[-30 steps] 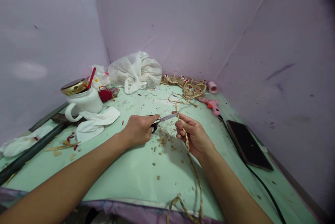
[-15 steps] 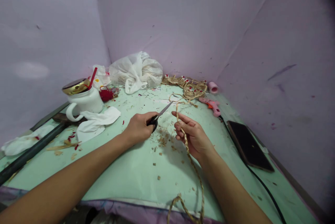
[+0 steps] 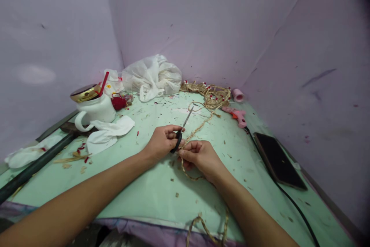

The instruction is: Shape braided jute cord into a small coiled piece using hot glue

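Note:
My left hand (image 3: 163,141) is closed on a pair of scissors (image 3: 178,139) by the black handles, the blades pointing up and away. Close beside it, my right hand (image 3: 202,157) pinches a braided straw cord (image 3: 199,127) between thumb and fingers. From the pinch, the cord runs back toward a coiled woven piece (image 3: 215,98) with red and white beads. Its other part loops under my right hand and hangs over the table's front edge. The fingertips of both hands nearly meet; whether they touch is hard to tell.
A white mug (image 3: 96,110) with a gold lid stands at the left by a hammer (image 3: 63,143) and white cloth (image 3: 111,131). Behind is a plastic bag (image 3: 154,77). At right lie a pink glue gun (image 3: 238,116), its cord, and a phone (image 3: 280,161). Scraps litter the table (image 3: 138,197).
The scissor blades have left the cord and now point more upward. My right hand has moved left and down, bringing the cord beside my left hand and changing its grip.

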`<state>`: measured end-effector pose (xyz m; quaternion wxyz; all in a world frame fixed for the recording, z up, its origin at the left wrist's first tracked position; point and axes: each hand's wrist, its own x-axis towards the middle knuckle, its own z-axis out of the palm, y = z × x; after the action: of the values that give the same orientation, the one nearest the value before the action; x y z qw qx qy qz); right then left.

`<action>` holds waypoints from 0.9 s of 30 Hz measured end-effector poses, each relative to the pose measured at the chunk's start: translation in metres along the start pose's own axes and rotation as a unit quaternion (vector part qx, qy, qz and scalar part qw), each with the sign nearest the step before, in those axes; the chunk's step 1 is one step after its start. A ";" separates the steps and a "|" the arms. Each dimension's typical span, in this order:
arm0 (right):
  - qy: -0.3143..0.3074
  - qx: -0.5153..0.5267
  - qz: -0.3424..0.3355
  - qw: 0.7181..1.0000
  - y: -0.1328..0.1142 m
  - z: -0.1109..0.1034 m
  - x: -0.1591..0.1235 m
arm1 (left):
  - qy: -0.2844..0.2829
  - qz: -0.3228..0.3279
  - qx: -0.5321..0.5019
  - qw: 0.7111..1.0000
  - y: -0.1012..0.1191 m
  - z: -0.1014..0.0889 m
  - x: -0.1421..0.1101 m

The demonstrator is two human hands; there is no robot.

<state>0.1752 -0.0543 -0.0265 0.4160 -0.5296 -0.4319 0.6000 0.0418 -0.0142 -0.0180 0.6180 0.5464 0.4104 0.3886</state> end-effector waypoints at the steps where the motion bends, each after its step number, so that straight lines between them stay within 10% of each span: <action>1: 0.004 -0.002 -0.002 1.000 0.001 0.000 0.000 | -0.001 0.002 0.004 1.000 0.000 0.000 0.000; 27: 0.101 0.134 -0.084 0.982 -0.013 -0.009 0.000 | -0.017 -0.057 -0.092 0.994 -0.004 0.001 0.003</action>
<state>0.1847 -0.0496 -0.0143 0.5738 -0.4882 -0.3466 0.5589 0.0438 -0.0125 -0.0225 0.6933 0.4697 0.3932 0.3796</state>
